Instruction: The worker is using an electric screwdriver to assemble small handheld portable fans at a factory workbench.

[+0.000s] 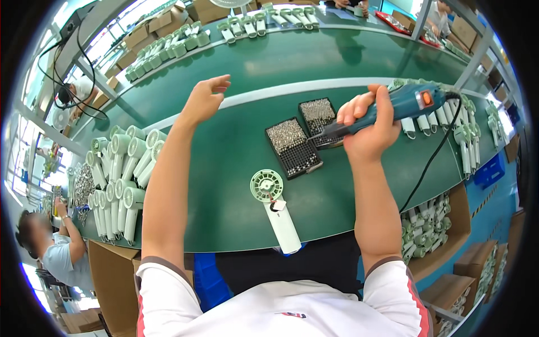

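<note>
My right hand (pixel 370 126) is wrapped round a teal electric screwdriver (pixel 407 104) with an orange switch. Its tip points down to the left, over a black screw tray (pixel 293 151) full of small silver screws; whether it touches a screw I cannot make out. Behind stands a second such tray (pixel 318 112). Raised toward the far side, my left hand (pixel 206 100) has its fingers stretched out and holds nothing. Between my forearms a pale green handheld fan body (pixel 283 224) lies on the green bench, its round head away from me, with short wires and a white connector on it.
Many fan bodies (pixel 120 163) stand grouped left; more (pixel 432 121) lie right. The screwdriver's black cord (pixel 435 168) hangs over the bench edge (pixel 331 235). A cardboard box of fan parts (pixel 429 224) sits below right. Across the conveyor belt (pixel 269 62) are further rows. A co-worker (pixel 53 247) sits left.
</note>
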Demonstrator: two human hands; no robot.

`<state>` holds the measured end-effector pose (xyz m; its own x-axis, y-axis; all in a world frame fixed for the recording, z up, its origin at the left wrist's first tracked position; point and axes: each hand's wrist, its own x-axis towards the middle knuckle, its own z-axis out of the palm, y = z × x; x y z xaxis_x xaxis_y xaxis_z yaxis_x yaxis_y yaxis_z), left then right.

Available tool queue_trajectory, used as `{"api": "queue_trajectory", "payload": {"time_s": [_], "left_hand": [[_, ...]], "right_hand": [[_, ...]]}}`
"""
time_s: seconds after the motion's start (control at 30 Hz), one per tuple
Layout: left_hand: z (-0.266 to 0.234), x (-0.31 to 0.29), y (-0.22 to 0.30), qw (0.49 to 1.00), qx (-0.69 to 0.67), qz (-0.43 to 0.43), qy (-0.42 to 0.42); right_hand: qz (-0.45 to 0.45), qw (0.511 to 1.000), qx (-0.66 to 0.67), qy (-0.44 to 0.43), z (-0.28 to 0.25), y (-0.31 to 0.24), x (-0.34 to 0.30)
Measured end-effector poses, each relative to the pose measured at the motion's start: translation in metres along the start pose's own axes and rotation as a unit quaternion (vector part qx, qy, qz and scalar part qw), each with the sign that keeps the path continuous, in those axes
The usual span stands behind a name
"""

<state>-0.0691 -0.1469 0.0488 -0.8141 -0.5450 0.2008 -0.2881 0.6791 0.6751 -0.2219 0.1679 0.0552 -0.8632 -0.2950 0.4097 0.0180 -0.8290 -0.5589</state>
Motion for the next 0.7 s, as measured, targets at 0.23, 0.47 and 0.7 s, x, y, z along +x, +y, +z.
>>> {"api": "queue_trajectory", "payload": {"time_s": [0.23, 0.47, 0.7], "left_hand": [[0.018, -0.110, 0.040, 0.921, -0.203, 0.150, -0.297], [0.043, -0.124, 0.039, 0.910, -0.216, 0.203, -0.289], [0.053, -0.125, 0.028, 0.919, -0.199, 0.226, -0.252]], "right_hand": [[-0.056, 0.992, -0.104, -0.048, -0.007, -0.004, 0.009], [-0.053, 0.977, -0.158, -0.130, -0.001, 0.017, -0.002], [-0.022, 0.956, -0.235, -0.176, -0.003, 0.024, -0.008]]}}
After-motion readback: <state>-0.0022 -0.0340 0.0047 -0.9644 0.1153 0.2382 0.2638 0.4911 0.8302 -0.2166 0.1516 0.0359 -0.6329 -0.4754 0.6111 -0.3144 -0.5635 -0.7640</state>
